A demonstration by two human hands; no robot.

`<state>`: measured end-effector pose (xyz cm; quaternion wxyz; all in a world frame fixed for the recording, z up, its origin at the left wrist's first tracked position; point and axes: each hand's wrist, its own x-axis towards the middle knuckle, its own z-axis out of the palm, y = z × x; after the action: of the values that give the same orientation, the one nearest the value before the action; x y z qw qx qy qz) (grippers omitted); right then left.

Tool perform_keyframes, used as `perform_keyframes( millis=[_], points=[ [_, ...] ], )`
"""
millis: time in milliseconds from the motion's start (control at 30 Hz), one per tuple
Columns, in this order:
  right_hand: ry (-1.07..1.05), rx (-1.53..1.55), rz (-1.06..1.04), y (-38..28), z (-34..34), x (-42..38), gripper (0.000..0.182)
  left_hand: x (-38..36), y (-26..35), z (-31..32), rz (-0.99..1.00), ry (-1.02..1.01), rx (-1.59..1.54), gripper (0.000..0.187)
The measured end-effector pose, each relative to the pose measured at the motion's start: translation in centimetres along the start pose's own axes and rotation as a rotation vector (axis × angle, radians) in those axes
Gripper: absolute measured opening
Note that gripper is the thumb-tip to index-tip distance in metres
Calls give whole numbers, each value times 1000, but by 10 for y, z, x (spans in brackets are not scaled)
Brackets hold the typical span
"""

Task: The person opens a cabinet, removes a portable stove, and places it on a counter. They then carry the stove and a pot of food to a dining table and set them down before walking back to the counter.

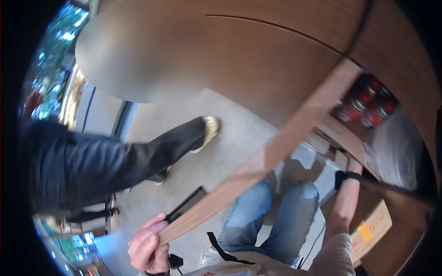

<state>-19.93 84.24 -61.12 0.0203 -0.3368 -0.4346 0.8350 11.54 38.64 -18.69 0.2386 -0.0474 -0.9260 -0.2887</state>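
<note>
Board point(258, 168): in L hand point(149, 246), runs fwd-R from grip
Strip point(186, 203): at grip, along board's L side
Person point(101, 163): fwd-L of grip
Knees point(301, 195): R of grip
R hand point(348, 162): fwd-R of grip
Cans point(363, 108): far fwd-R, past R hand
Bag point(396, 147): beside cans, near side
Carton point(372, 230): far R of grip

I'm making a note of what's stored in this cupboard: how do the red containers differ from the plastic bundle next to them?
The red containers are several separate pieces, while the plastic bundle is one larger mass. The containers are mostly red; the bundle is whitish grey. The containers look firm and rounded, the bundle loose and wrinkled. Both sit inside the cupboard, and both are too blurred to identify.
</note>
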Motion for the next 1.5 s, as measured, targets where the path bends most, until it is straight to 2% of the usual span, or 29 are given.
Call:
perform_keyframes(
  millis=[367, 567, 633, 667, 700, 767, 833, 900, 1000, 1100, 1133, 1200, 1233, 1333, 1367, 1400, 1467, 1500],
  points=[
    [-80, -42, 52, 0, -11, 18, 38, 15, 5, 3, -78, 35, -83, 29],
    [-103, -16, 68, -9, -27, -5, 40, 10, 0, 5, 6, 59, -49, 35],
    [-102, -7, 75, -10, -31, -19, 40, 7, 3, 0, 4, 12, 59, 35],
    [-111, -8, 90, -9, -28, -27, 41, -9, 2, -10, -84, -56, 54, 42],
    [-118, -2, 106, -7, -26, -34, 41, -12, 5, -8, -96, -21, 94, 41],
    [-140, 0, 145, -3, -23, -50, 41, 10, 13, -6, -80, -117, 41, 39],
    [-162, -50, 126, -1, -12, -71, 42, 14, 14, -1, -80, -89, 21, 38],
    [-167, -214, -73, -2, -10, -105, 40, 7, 14, -3, -142, -51, 5, 37],
    [-292, -255, 34, -19, 1, -165, 44, -17, 19, -10, -366, -34, -19, 37],
    [-308, -280, 159, -28, -14, -214, 49, -16, 24, -15, -313, -97, 180, 40],
    [-287, -292, 175, -30, -18, -230, 50, -9, 18, -12, -229, -114, -63, 38],
    [-235, -334, 225, -38, -31, -262, 51, 1, 34, -12, -327, -205, 65, 40],
    [-83, -387, 292, -41, -36, -279, 50, 2, 40, -12, -396, -229, 68, 40],
    [-100, -462, 291, -79, -25, -345, 50, 12, 52, -13, -327, -335, 58, 44],
    [-110, -471, 277, -90, -29, -363, 57, 12, 55, -15, -276, -339, -6, 44],
    [-13, -552, 324, -108, -27, -386, 66, 14, 63, -18, -306, -384, -25, 46],
    [11, -491, 328, -121, -61, -418, 71, 20, 83, -23, -393, -431, -168, 50],
    [108, -546, 358, -151, -45, -449, 70, 21, 93, -27, -395, -455, -208, 51]
  ],
)
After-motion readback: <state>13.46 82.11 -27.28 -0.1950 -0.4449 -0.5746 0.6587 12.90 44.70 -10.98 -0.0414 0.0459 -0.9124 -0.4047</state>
